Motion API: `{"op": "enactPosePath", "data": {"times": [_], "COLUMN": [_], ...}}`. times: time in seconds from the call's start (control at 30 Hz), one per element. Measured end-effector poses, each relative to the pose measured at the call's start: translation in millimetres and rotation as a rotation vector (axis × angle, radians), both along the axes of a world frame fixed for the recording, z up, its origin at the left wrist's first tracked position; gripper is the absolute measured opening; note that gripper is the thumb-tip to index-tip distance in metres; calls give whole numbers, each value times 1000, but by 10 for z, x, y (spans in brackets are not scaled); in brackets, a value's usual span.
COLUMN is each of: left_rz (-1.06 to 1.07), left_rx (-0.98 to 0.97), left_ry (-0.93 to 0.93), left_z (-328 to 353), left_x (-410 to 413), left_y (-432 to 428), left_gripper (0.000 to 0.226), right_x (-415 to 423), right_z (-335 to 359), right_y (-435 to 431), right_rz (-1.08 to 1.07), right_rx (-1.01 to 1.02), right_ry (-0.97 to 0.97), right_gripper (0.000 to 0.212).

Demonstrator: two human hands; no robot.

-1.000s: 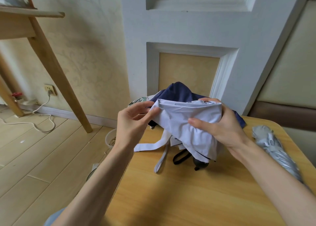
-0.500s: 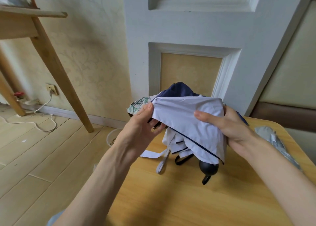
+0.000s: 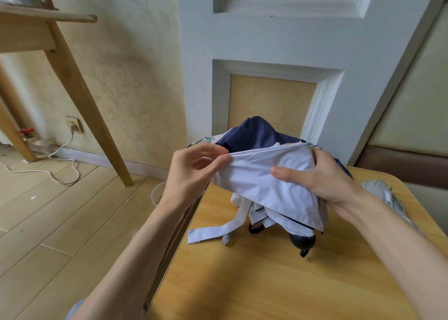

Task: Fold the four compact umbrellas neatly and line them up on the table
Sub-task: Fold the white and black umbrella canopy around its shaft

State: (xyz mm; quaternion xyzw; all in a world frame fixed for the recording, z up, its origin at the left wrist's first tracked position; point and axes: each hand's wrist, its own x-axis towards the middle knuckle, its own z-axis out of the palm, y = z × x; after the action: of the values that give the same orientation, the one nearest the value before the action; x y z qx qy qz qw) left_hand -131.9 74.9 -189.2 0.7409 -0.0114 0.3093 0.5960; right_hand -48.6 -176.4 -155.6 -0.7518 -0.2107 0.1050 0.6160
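Standing at the wooden table (image 3: 266,283), the person holds the white umbrella (image 3: 261,181) just above its top, towards the far left edge, with the canopy uppermost and the handle hanging down. Behind it a navy umbrella (image 3: 254,130) sits in a loose heap by the wall. A scrap of a leaf-patterned one (image 3: 203,140) peeps out at its left. A silver umbrella (image 3: 388,196) lies rolled at the table's right edge, well apart from the others.

The right hand (image 3: 324,174) is wrapped round the gathered white canopy, with the thumb laid across the front of the cloth. The left hand (image 3: 191,171) pinches a fold at the canopy's upper left edge between thumb and fingertips, drawing it taut.

From here the cloth looks thin, soft and a bit slick, the sort that slides out of its pleats if the grip loosens, while the ribs inside should be stiff. The whole umbrella seems light enough for one hand. I'd say the sensible hold is round the bundle where the ribs lie, taking each flap by its edge to smooth it round.

The white strap (image 3: 213,232) trails down onto the table, ready for wrapping. The round black handle (image 3: 303,241) below is the one firm part to grab
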Motion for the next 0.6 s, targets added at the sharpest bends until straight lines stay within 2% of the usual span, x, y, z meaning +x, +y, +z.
{"op": "enactPosePath", "data": {"times": [0.13, 0.2, 0.27, 0.5, 0.6], "left_rz": [52, 72, 90, 43, 49], "left_rx": [257, 347, 408, 432, 473], "left_ry": [-45, -51, -44, 32, 124], "left_z": [-52, -60, -61, -69, -74], "left_x": [23, 29, 42, 33, 28], "left_y": [45, 67, 105, 160, 178], "left_gripper": [9, 15, 11, 7, 6], "right_x": [33, 38, 39, 53, 73], "right_z": [-16, -9, -3, -2, -10], "right_y": [-15, -20, -27, -42, -35], "right_rz": [-9, 2, 6, 1, 6], "right_rx": [-48, -64, -72, -114, -146], "right_ry": [-24, -41, -58, -123, -164], "right_gripper": [62, 59, 58, 57, 56]}}
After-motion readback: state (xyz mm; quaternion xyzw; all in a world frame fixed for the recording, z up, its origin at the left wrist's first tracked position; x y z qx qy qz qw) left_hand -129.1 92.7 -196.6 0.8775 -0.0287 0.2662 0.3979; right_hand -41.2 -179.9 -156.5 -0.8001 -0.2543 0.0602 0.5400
